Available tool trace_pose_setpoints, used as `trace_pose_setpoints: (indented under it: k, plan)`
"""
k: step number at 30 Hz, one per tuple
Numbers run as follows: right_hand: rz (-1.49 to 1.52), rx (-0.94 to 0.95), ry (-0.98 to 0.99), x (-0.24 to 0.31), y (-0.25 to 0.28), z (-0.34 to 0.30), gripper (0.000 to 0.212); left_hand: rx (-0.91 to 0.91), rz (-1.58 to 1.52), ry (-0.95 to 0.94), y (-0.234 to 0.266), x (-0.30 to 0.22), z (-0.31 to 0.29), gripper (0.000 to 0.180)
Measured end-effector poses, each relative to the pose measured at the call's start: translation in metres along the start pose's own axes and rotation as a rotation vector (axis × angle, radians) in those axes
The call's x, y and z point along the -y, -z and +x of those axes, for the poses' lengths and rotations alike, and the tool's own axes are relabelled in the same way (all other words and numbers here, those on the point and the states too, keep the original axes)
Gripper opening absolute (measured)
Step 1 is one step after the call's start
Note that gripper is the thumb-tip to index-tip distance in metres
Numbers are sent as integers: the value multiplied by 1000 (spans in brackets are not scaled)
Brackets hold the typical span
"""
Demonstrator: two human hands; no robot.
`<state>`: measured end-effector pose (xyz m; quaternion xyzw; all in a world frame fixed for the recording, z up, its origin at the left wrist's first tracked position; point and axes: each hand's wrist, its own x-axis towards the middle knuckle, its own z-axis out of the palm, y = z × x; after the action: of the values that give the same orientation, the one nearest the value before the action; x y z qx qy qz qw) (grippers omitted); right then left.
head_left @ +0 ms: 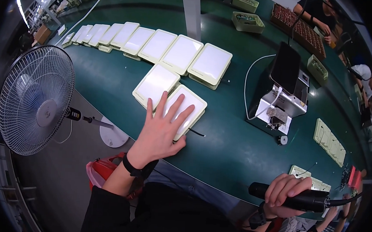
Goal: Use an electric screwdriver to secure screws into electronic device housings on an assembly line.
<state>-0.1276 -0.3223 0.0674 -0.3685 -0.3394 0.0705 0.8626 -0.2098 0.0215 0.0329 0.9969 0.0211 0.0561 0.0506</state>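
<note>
My left hand (163,125) lies with its fingers spread over a cream-framed panel with a white face (192,100). A short black cable sticks out from that panel's right side. Its fingertips also reach the edge of a second such panel (156,83), which touches the first on the left. Lower right, my right hand (288,190) is wrapped round a black electric screwdriver (313,201), held level with its tip toward the left. A black cord runs from its back end. Behind it, partly hidden, is a pale plastic housing (319,184).
Stacked white panels (182,53) curve away to the far left. A black and silver machine (297,98) stands on the green table (223,131); pale housings (328,141) lie to its right. A fan (36,101) stands at the left edge. Other people work across the table and at right.
</note>
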Motion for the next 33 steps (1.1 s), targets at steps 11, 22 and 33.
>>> trace_pose_setpoints:
  k: [11, 22, 33]
  plan:
    - [4, -7, -29, -1, -3, 2, 51, -90, 66, 34, -14, 12, -5, 87]
    - [-18, -23, 20, 6, 1, -7, 52, -85, 119, 81, 0, 86, -10, 94]
    - [-83, -102, 103, 32, -17, -11, 59, -296, 9, -65, 3, 21, 17, 87]
